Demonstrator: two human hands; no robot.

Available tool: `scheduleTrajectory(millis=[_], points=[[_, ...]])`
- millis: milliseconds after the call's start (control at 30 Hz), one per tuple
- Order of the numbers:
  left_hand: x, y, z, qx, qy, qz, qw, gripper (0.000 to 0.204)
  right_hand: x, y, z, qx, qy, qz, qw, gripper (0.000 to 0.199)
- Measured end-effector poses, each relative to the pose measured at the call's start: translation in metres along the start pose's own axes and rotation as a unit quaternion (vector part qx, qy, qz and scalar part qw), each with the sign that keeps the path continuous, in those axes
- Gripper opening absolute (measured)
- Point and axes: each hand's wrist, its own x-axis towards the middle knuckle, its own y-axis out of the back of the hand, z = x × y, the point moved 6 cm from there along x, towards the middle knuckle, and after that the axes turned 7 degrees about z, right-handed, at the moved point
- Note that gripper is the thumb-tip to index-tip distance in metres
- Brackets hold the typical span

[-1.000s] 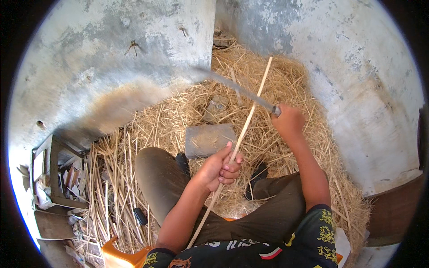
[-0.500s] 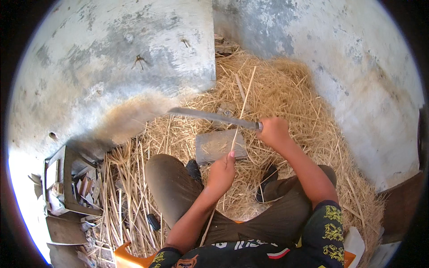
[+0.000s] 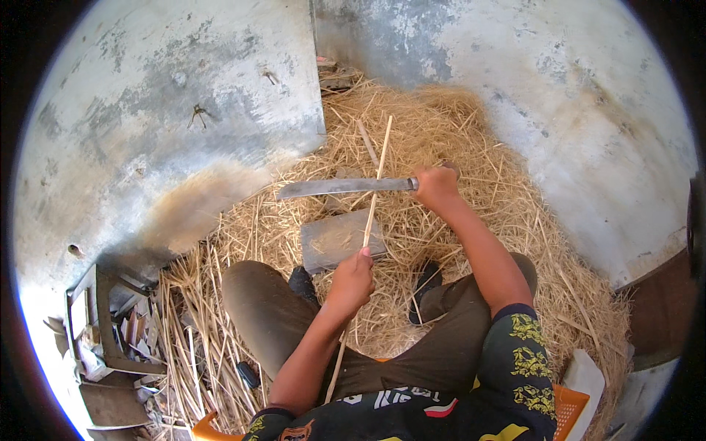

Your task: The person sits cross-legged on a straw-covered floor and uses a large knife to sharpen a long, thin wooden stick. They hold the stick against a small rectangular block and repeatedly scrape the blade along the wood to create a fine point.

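Note:
My left hand (image 3: 350, 285) is closed around a long, thin pale strip (image 3: 370, 219), likely bamboo or cane. The strip slants up and away past my fist, and its lower part runs back along my forearm toward my lap. In my right hand (image 3: 438, 185) is the handle of a machete (image 3: 342, 187), its long grey blade pointing left. The blade lies across the strip well beyond my left fist, and the strip shows above and below it. Under the strip's middle, on the shavings, rests a grey rectangular block (image 3: 334, 241).
Curly shavings (image 3: 441, 125) cover the floor up to the worn walls (image 3: 184, 95). Long loose strips (image 3: 198, 345) lie at my left, beside a wooden frame (image 3: 118, 316) with scraps and a small dark object (image 3: 248, 375). I sit on an orange chair (image 3: 570, 408).
The machete has turned from a tilt to nearly level, its blade still across the strip. The whole view has shifted slightly, so the walls and block appear further left.

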Motion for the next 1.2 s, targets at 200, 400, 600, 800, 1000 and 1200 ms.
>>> scheduleTrajectory(millis=[200,400,600,800,1000,1200], points=[[-0.080,0.013,-0.060,-0.060,0.080,-0.076,0.992,0.034,-0.035,0.008,0.212,0.086,-0.512,0.076,0.851,0.037],[-0.067,0.029,-0.010,-0.120,0.000,-0.078,0.990,0.029,-0.040,0.071,0.150,0.315,-0.489,0.129,0.803,0.028],[0.002,-0.022,0.035,0.022,-0.182,-0.029,0.983,0.034,-0.052,0.105,0.050,0.121,-0.242,0.071,0.960,0.022],[0.033,-0.020,0.021,0.009,-0.197,0.010,0.980,0.036,-0.056,0.078,-0.013,-0.006,-0.079,-0.022,0.997,0.016],[-0.024,-0.027,0.003,0.151,-0.273,0.038,0.949,0.036,-0.020,0.079,0.033,-0.021,-0.297,-0.077,0.951,0.019],[-0.025,-0.053,-0.007,-0.071,-0.074,-0.120,0.987,0.036,-0.038,0.058,0.136,0.070,-0.401,0.006,0.913,0.028]])
